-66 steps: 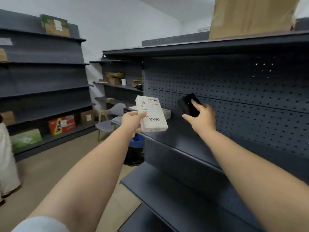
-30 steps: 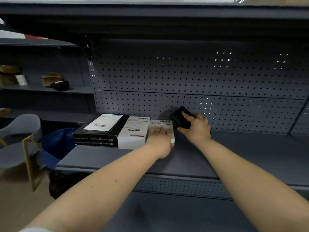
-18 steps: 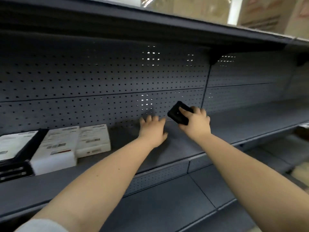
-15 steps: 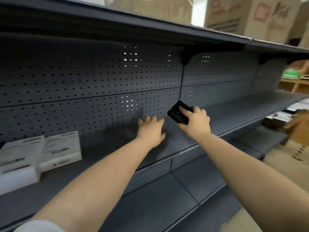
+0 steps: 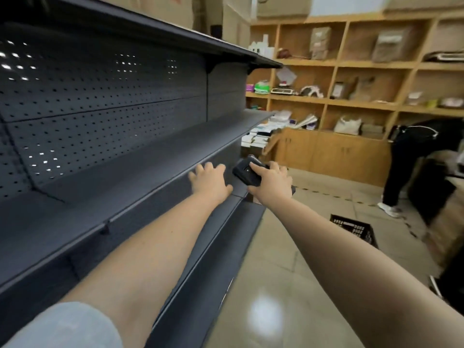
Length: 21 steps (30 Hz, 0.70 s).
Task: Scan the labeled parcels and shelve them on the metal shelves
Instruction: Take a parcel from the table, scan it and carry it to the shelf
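While both arms reach forward, left hand [image 5: 209, 182] empty, fingers spread flat, hovering by edge of metal shelf [image 5: 140, 156]. Right hand [image 5: 272, 183] grips one black scanner [image 5: 247, 173], index finger on top. Three dark shelf levels visible (no parcels on them). One black crate [image 5: 354, 228] on floor; one person [image 5: 411, 156] standing by wooden shelving [image 5: 334, 64].

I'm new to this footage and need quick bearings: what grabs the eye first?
Two bare arms reach forward: the right hand grips a black handheld scanner, while the left hand is spread open, holding nothing. At left runs a dark grey metal pegboard shelf unit; wooden cubby shelves fill the back wall.
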### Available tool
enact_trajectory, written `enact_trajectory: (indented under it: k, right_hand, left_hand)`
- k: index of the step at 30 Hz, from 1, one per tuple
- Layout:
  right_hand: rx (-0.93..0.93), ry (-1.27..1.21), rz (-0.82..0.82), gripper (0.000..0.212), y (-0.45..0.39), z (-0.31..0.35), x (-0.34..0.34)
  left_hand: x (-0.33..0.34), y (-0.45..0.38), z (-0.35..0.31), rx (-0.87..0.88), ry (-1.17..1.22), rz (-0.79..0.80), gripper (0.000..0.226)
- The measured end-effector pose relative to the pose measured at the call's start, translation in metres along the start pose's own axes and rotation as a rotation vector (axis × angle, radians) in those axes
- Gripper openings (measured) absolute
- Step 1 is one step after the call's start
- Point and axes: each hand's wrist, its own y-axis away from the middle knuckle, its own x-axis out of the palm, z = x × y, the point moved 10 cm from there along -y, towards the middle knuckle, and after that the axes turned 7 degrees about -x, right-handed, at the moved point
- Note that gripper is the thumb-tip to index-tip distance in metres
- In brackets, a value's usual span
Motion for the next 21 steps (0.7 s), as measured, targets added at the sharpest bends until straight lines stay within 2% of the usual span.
enact_trajectory:
  k: [5,12,17,21]
  right_hand:
    - [0.077,0.049,0.059,0.06,-0.032,-0.132,0.054]
    - [0.247,-0.02,0.134,0.063,-0.078,-0.265,0.153]
    - [0.345,-0.088,0.165,0.064,-0.147,-0.34,0.22]
    - [0.48,-0.149,0.167,0.068,-0.202,-0.414,0.255]
  left_hand:
    - [0.065,-0.064,-0.101,0.04,0.08,-0.058,0.049]
    - [0.212,-0.154,-0.174,0.019,0.137,0.114,0.055]
    - [0.29,-0.251,-0.237,0.098,0.205,0.168,0.059]
    - [0.356,-0.327,-0.284,0.112,0.252,0.276,0.068]
